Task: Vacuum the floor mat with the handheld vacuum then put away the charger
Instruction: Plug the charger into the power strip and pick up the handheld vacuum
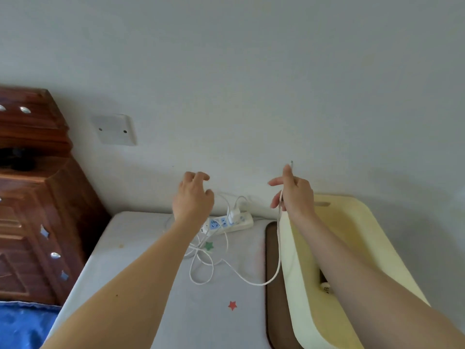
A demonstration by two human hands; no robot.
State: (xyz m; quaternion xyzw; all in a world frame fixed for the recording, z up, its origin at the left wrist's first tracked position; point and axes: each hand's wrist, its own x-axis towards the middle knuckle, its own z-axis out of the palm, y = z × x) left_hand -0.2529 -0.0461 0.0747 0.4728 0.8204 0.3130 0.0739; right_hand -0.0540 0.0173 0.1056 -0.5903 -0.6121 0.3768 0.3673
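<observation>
A white charger plug sits in a white power strip near the wall. Its white cable lies looped on a pale grey surface with star marks. My right hand is raised above the strip's right end and pinches the cable's free end, whose metal tip sticks up above my fingers. From that hand the cable hangs down and curves left to the loops. My left hand hovers just left of the plug, fingers spread and curled, holding nothing. No handheld vacuum or floor mat shows.
A carved dark wooden cabinet stands at the left against the wall. A pale yellow plastic seat-like object rests at the right on a brown pad. A blank wall plate is on the wall. Blue fabric lies at bottom left.
</observation>
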